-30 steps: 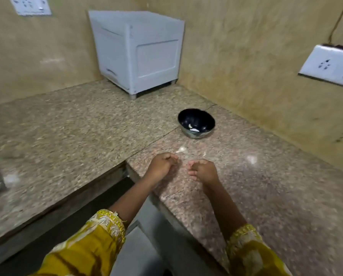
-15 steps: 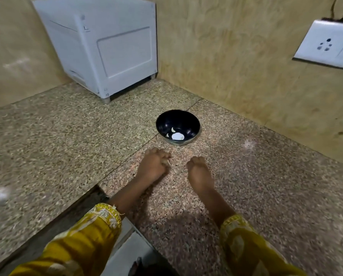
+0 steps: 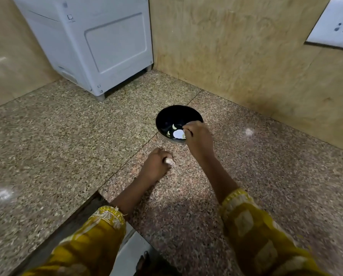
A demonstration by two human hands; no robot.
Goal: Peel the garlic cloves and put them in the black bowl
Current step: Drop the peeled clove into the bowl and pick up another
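Observation:
The black bowl stands on the granite counter near the corner, with two peeled cloves and a bright glare spot inside. My right hand reaches over the bowl's near right rim, its fingertips bunched around a pale garlic clove just above the bowl's bottom. My left hand rests on the counter in front of the bowl and grips a piece of unpeeled garlic, whose whitish end pokes out between thumb and fingers.
A white appliance stands in the back corner to the left of the bowl. Tan walls close in behind and to the right, with a white socket plate. The counter drops off at a dark gap near my left sleeve.
My right hand has lifted from the counter and moved forward into the bowl. The left hand stays on the counter with garlic. The view has moved closer to the bowl.

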